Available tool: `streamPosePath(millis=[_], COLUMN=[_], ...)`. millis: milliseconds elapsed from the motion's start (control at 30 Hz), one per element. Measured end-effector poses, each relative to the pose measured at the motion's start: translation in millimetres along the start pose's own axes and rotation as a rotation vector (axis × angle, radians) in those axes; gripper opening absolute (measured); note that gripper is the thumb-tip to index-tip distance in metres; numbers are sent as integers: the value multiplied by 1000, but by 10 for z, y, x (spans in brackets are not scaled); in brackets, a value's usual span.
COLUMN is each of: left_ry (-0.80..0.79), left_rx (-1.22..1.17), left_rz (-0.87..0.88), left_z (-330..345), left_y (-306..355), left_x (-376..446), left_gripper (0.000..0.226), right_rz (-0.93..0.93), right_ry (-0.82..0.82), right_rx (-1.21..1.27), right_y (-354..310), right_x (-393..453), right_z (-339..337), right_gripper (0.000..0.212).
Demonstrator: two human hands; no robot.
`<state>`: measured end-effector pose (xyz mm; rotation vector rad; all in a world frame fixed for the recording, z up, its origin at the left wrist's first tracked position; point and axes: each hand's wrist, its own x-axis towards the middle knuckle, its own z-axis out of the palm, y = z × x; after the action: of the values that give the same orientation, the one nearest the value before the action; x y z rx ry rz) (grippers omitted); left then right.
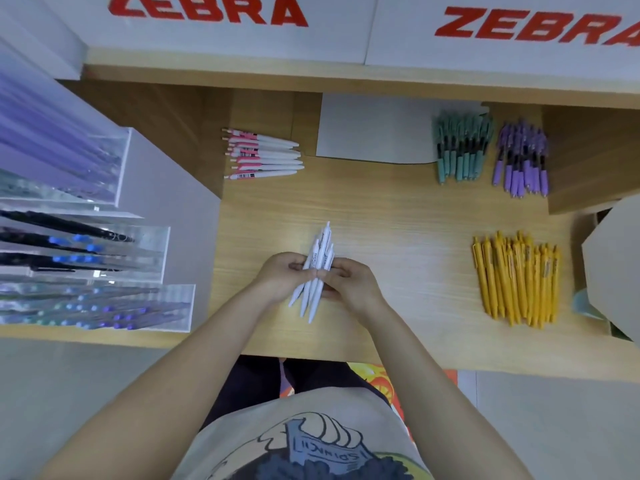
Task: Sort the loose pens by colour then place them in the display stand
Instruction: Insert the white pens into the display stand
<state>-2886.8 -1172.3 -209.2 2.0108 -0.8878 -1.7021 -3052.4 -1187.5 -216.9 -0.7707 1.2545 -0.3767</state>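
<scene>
Both my forearms reach forward, bare, converging at centre. My left hand (pixel 282 277) curls its fingers round the bundle of white pens (pixel 317 271) from the left. My right hand (pixel 348 282) pinches the same bundle from the right, thumb on top. Grips meet, thumbs nearly touching. Wrists low over the surface (pixel 398 237).

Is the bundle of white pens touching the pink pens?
Apart. The head view shows bare table between the white pens, gripped by both hands, and the pink pens.
</scene>
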Motion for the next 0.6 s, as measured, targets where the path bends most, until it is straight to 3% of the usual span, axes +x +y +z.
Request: streamPosePath(millis=[267,367,600], left_ry=[-299,-336,-296], left_rx=[-238,-290,-283], left_rz=[-4,16,165], left_z=[-66,-62,-180], left_y=[104,149,309], left_x=[-331,-520,-986], left_gripper=[34,40,45], right_rz=[-33,-63,-150], right_ry=[-78,-87,-76], right_rx=[182,222,36], right_y=[-111,-202,-453], right_x=[-277,-437,-846], right_z=[-34,-23,159], right_gripper=[23,24,13])
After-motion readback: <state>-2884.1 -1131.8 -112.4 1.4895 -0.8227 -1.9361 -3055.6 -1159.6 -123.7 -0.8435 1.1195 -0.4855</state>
